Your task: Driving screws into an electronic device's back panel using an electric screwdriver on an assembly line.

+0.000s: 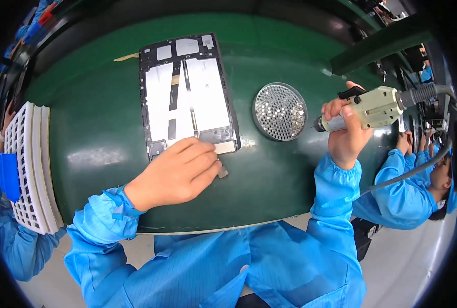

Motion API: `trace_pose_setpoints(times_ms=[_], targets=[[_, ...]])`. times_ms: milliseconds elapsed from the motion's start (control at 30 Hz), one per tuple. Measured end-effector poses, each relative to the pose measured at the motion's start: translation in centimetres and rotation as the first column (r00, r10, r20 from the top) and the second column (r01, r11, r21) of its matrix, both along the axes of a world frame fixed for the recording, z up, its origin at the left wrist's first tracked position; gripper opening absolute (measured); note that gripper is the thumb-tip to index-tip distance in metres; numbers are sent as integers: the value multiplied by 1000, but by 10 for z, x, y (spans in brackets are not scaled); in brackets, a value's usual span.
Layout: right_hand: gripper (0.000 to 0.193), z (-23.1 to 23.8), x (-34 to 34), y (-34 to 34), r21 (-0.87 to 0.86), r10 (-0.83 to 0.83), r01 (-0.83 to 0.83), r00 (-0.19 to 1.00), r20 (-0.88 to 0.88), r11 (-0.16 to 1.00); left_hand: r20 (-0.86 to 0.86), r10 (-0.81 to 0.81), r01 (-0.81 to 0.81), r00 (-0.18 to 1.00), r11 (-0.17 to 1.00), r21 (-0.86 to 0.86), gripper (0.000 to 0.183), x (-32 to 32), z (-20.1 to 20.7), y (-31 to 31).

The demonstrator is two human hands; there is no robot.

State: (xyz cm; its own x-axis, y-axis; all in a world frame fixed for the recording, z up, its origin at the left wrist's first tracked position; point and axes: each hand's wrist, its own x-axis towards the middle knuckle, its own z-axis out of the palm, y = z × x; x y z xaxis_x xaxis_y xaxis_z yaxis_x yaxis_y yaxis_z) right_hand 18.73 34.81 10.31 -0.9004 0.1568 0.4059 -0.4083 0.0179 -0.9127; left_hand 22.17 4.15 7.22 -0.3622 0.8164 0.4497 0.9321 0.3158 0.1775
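A tablet-sized device with its back off point(210, 92) lies on the green tabletop, showing white panels, a black frame and dark strips. At its lower edge, my left hand point(169, 174) has its fingers bent and drawn together. Beside those fingertips is a small grey piece point(223, 172); whether they grip it or anything else is hidden. My right hand point(349, 136) is wrapped round a pale green electric screwdriver point(380, 108), tilted with its tip pointing left. Between the screwdriver and the device sits a round metal dish point(280, 110) with a perforated plate and small shiny bits, apparently screws.
White grid trays point(31, 169) are stacked at the left edge, with a blue object point(8, 177) against them. A yellowish strip point(125, 57) sticks out from the device's upper left. The screwdriver's grey cable point(410, 177) hangs at right. A green beam point(382, 46) and co-workers point(408, 190) are nearby.
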Motion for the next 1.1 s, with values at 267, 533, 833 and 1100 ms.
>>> trace_pose_setpoints(times_ms=[267, 533, 833, 1100], targets=[[52, -3, 3, 4, 10, -5, 5, 1000, 14, 1000, 205, 196, -220, 959, 970, 101, 27, -8, 0, 13], [55, -4, 6, 6, 3, -8, 8, 999, 41, 1000, 198, 184, -212, 963, 968, 132, 26, -4, -7, 19], [56, -1, 2, 9, -40, -17, 17, 1000, 4, 999, 120, 211, -225, 970, 967, 119, 19, -6, -8, 18], [60, 12, -7, 24, -39, -22, 29, 985, 172, 999, 270, 180, -170, 946, 984, -62, 33, -12, -1, -3]])
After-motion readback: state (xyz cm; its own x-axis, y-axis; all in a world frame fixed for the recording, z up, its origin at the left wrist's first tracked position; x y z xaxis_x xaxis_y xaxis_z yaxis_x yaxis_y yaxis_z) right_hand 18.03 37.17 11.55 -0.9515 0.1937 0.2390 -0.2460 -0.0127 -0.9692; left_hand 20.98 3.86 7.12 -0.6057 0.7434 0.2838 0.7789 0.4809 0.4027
